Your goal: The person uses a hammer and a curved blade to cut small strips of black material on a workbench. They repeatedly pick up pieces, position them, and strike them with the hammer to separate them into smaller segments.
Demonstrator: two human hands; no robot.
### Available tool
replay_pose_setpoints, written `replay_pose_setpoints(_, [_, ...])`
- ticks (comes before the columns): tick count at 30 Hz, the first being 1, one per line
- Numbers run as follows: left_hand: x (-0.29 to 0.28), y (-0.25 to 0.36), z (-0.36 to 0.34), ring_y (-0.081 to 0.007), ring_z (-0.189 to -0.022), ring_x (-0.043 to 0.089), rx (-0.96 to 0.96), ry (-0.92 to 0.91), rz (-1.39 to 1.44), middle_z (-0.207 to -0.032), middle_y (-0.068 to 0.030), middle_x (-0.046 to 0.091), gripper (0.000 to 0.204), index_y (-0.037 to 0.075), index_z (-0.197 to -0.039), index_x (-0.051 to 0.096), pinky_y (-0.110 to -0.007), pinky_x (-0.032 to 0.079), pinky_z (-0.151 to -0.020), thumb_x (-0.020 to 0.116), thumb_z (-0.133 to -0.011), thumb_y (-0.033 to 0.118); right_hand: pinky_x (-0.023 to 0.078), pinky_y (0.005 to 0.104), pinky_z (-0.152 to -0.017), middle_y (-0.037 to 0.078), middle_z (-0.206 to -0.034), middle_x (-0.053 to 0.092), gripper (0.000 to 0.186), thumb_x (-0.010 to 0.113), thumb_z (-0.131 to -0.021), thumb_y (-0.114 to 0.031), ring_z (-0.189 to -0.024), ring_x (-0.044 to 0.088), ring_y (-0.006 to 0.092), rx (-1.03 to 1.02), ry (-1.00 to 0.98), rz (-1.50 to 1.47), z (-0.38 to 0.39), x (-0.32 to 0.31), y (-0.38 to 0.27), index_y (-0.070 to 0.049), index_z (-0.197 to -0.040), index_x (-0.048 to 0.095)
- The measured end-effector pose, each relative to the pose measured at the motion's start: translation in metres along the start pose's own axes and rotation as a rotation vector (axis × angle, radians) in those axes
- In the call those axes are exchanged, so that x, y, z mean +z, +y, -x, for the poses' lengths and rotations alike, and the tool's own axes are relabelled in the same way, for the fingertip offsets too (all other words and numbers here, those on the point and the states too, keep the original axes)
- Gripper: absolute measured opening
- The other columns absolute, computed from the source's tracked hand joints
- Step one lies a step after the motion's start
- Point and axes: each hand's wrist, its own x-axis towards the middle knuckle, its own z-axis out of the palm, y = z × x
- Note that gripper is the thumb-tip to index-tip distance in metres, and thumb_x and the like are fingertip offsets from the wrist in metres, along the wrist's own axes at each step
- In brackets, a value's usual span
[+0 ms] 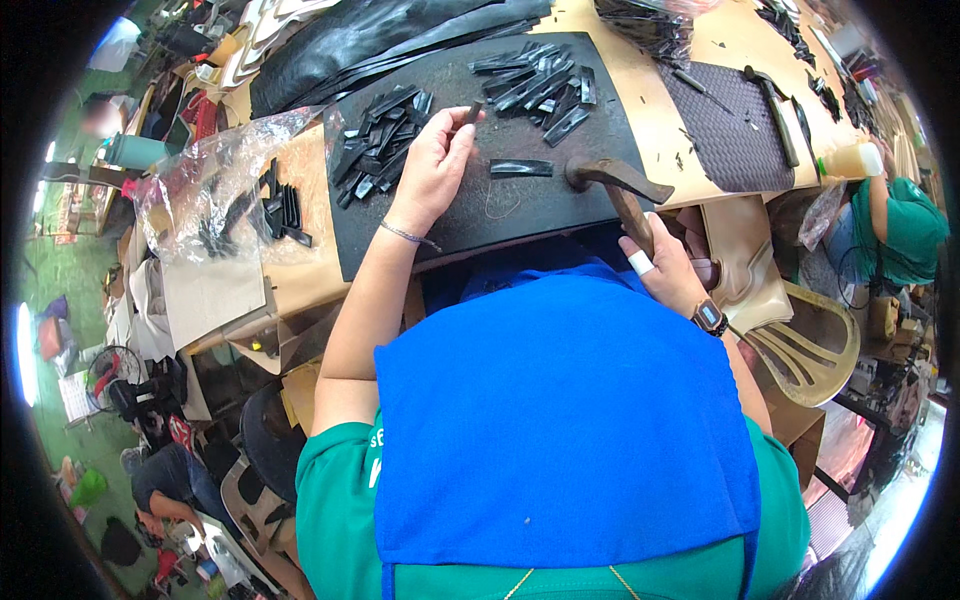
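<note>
My left hand [437, 165] is raised over the black work mat [470, 215], pinching a small dark strip [474, 112] between thumb and fingers. In my right hand [668, 265], at the mat's near right edge, is the wooden handle of a hammer [618, 178]; its curved metal head is over the mat. A single shiny black folded strip [521, 168] lies between my hands. Close to my left hand is a heap of black strips [362, 150]. Farther back to the right, a second pile of similar strips [545, 85] spreads over the mat.
Large black sheets [370, 45] lie along the back. Clear plastic [215, 180] and more strips [287, 212] are at the left. A dark textured pad [725, 130] bears another hammer [775, 115]. A plastic chair [810, 345] stands at right; a co-worker's green sleeve [910, 230] shows beyond.
</note>
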Motion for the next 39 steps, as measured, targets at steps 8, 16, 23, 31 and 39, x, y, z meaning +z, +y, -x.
replay_pose_setpoints(8, [0.029, -0.004, 0.007, -0.0077, -0.086, 0.066, 0.213, 0.082, 0.2, -0.101, -0.004, 0.07, 0.022, 0.001, -0.111, 0.063, -0.022, 0.052, -0.077, 0.069, -0.093, 0.01, 0.05, 0.044, -0.075, 0.027, -0.092, 0.066, 0.032, 0.063, -0.095, -0.02, -0.088, 0.065, 0.0446, -0.043, 0.005, -0.028, -0.001, 0.002, 0.005, 0.0, -0.115, 0.049])
replay_pose_setpoints(16, [0.034, -0.006, 0.011, -0.0124, -0.095, 0.068, 0.238, 0.023, 0.101, -0.105, -0.0073, 0.07, 0.022, 0.001, -0.114, 0.061, -0.026, 0.054, -0.084, 0.066, -0.093, 0.005, 0.05, 0.0434, -0.075, 0.026, -0.09, 0.066, 0.031, 0.062, -0.095, -0.021, -0.086, 0.065, 0.0442, -0.028, -0.004, -0.022, 0.0, 0.001, 0.003, 0.0, -0.114, 0.049])
replay_pose_setpoints(23, [0.033, -0.007, 0.012, -0.0126, -0.094, 0.068, 0.254, 0.01, 0.032, -0.104, -0.0078, 0.071, 0.022, 0.001, -0.113, 0.061, -0.027, 0.054, -0.084, 0.067, -0.093, 0.005, 0.05, 0.0428, -0.074, 0.026, -0.087, 0.065, 0.031, 0.062, -0.095, -0.021, -0.083, 0.064, 0.0438, -0.066, 0.017, -0.023, -0.001, 0.003, 0.01, 0.0, -0.114, 0.049])
replay_pose_setpoints(31, [0.034, -0.006, 0.013, -0.014, -0.094, 0.069, 0.318, 0.005, -0.058, -0.103, -0.0071, 0.071, 0.022, 0.002, -0.113, 0.062, -0.027, 0.055, -0.083, 0.068, -0.092, 0.007, 0.049, 0.0432, -0.072, 0.026, -0.085, 0.064, 0.029, 0.062, -0.095, -0.021, -0.081, 0.063, 0.0447, -0.041, -0.003, -0.021, -0.001, 0.002, 0.008, -0.001, -0.111, 0.049])
replay_pose_setpoints(39, [0.038, -0.009, 0.014, -0.0162, -0.096, 0.071, 0.343, -0.023, -0.136, -0.103, -0.0096, 0.072, 0.026, 0.004, -0.118, 0.059, -0.029, 0.057, -0.08, 0.066, -0.094, 0.01, 0.047, 0.0317, -0.072, 0.009, -0.084, 0.06, 0.032, 0.067, -0.094, -0.023, -0.078, 0.052, 0.0128, -0.033, 0.0, -0.149, -0.008, -0.023, -0.013, 0.001, -0.112, 0.054])
